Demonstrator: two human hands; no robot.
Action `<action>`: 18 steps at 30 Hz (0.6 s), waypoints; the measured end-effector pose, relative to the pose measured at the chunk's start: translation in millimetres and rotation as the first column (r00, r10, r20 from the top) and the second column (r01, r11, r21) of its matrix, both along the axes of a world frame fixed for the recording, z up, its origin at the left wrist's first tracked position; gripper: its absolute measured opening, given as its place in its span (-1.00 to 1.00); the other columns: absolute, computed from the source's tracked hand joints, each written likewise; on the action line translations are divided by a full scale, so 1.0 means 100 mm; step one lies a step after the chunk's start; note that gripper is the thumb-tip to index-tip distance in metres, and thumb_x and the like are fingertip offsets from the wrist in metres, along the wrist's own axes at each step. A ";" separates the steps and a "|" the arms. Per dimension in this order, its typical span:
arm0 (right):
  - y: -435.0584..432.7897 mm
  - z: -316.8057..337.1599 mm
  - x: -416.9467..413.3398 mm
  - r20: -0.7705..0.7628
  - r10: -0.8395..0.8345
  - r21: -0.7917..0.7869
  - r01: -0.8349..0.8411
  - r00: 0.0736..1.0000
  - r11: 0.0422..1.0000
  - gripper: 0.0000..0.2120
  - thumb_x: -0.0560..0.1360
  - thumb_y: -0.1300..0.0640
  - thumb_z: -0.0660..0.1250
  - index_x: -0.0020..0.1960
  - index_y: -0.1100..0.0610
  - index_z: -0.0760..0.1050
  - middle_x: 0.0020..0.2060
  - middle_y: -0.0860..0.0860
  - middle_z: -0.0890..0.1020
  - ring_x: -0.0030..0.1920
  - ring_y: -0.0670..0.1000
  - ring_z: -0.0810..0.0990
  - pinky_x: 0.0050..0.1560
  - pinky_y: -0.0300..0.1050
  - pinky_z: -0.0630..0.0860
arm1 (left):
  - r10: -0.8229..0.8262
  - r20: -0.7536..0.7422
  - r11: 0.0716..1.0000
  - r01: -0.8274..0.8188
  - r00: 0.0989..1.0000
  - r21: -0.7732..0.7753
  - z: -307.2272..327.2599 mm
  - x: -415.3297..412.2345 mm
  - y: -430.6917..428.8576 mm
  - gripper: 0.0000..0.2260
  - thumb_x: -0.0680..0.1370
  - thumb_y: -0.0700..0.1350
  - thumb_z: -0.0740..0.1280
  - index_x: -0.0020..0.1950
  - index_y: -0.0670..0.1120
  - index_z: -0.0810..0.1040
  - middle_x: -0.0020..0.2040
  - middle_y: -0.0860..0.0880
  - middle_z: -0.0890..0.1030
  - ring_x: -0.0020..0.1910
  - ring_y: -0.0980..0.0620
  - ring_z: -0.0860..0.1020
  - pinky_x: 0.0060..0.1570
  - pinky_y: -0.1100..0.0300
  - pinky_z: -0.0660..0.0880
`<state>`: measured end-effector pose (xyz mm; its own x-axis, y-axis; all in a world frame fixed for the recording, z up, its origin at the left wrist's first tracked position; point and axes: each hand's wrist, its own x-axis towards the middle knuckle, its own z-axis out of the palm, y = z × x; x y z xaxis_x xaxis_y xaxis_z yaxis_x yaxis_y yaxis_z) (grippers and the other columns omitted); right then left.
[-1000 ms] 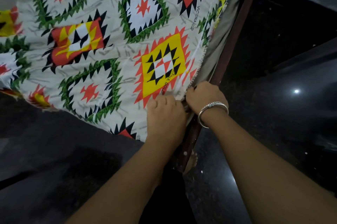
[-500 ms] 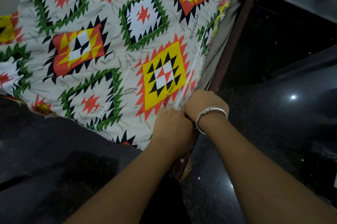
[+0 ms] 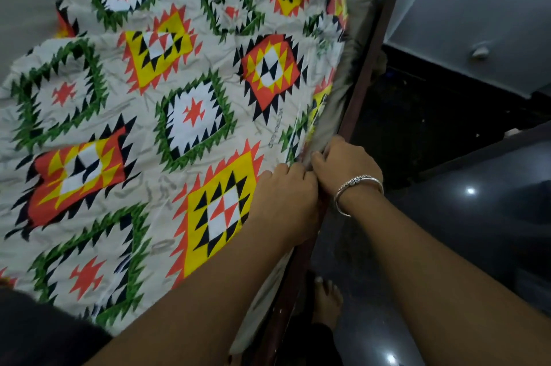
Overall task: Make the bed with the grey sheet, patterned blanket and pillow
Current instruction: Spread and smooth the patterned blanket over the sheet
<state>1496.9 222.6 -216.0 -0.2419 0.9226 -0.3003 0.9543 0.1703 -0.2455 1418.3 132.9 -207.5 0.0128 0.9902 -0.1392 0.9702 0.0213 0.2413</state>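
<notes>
Your left hand (image 3: 283, 195) is knuckles-up on the near edge of the blanket (image 3: 155, 115), fingers curled down over that edge and gripping it; the fingertips are hidden. Your right hand (image 3: 346, 165) touches it, just to its right, with thumb and curled fingers pinching the grey sheet (image 3: 335, 103) where it folds down the mattress side. The blanket spreads flat over the bed, away from and left of both hands, and its right edge stops just short of the sheet fold. The dark bed rail (image 3: 372, 46) runs right beside your right hand, against the sheet. 1 bangle (image 3: 357, 185) is on your right wrist. 1 bare foot (image 3: 326, 303) is below the hands on the dark floor (image 3: 447, 231).
</notes>
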 end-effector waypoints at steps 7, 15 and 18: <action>1.08 -0.01 0.00 -0.063 0.034 -0.021 -0.035 0.997 0.999 -0.75 0.55 -0.05 0.12 0.04 0.10 0.43 -0.02 0.16 0.59 -0.05 0.23 0.55 -0.19 -0.07 0.38 | 0.092 -0.041 0.996 -0.092 0.995 0.022 -0.12 0.01 1.06 -0.70 0.58 0.04 0.14 0.24 -0.07 0.38 0.18 -0.06 0.43 0.09 -0.10 0.40 -0.06 0.10 0.28; 2.28 -0.06 0.09 -0.055 0.144 0.043 -0.142 0.988 0.989 -0.74 0.59 0.01 0.11 0.14 0.15 0.40 0.06 0.18 0.56 0.04 0.23 0.54 -0.15 -0.05 0.36 | 0.155 0.028 0.986 -0.157 0.987 0.055 -0.23 0.10 2.34 -0.74 0.55 -0.01 0.24 0.18 -0.09 0.44 0.13 -0.09 0.47 0.04 -0.10 0.44 -0.08 0.09 0.36; 2.58 -0.12 0.15 -0.068 0.156 0.058 -0.153 0.985 0.987 -0.76 0.58 0.09 0.12 0.15 0.18 0.42 0.12 0.18 0.51 0.13 0.23 0.48 -0.04 -0.02 0.39 | 0.150 0.056 0.987 -0.152 0.987 0.042 -0.29 0.16 2.69 -0.72 0.53 -0.09 0.24 0.22 -0.10 0.42 0.15 -0.10 0.47 0.08 -0.12 0.44 -0.05 0.06 0.38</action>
<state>1511.8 480.6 -228.1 -0.4021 0.8865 -0.2291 0.8957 0.3288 -0.2994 1434.0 402.2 -236.2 -0.1311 0.9866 -0.0969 0.9428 0.1543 0.2955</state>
